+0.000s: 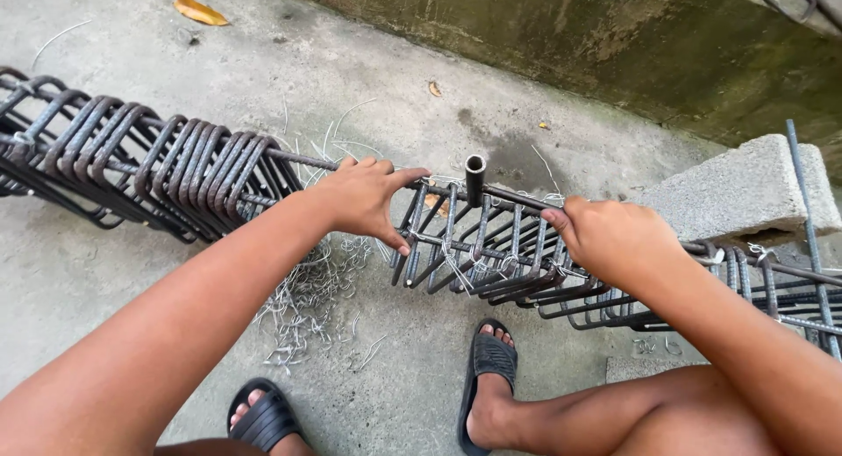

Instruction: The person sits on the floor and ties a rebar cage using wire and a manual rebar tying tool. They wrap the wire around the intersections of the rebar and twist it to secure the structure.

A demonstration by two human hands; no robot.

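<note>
Left hand (364,197) lies spread over the rebar cage (491,245), fingers (412,175) half open, with the thumb hooked under one of the square stirrups (417,237) and the fingertips on the top bar; it grips loosely rather than closing tight. Right hand (605,237) is curled shut around the stirrups further along the cage, toward the concrete block (745,188) that props that end. Between the two hands a short dark pipe tool (474,177) stands upright on the cage, untouched.

Judging by this one head view, the step in hand is spacing stirrups along the long bars: those left of the left hand are bunched, those between the hands are spread and already wired. A next move would call for sliding one stirrup square to the bars and holding it steady. Below the cage, beside the sandalled feet (491,368), lies a heap of cut tie wire (307,307) on the concrete floor (114,272).
</note>
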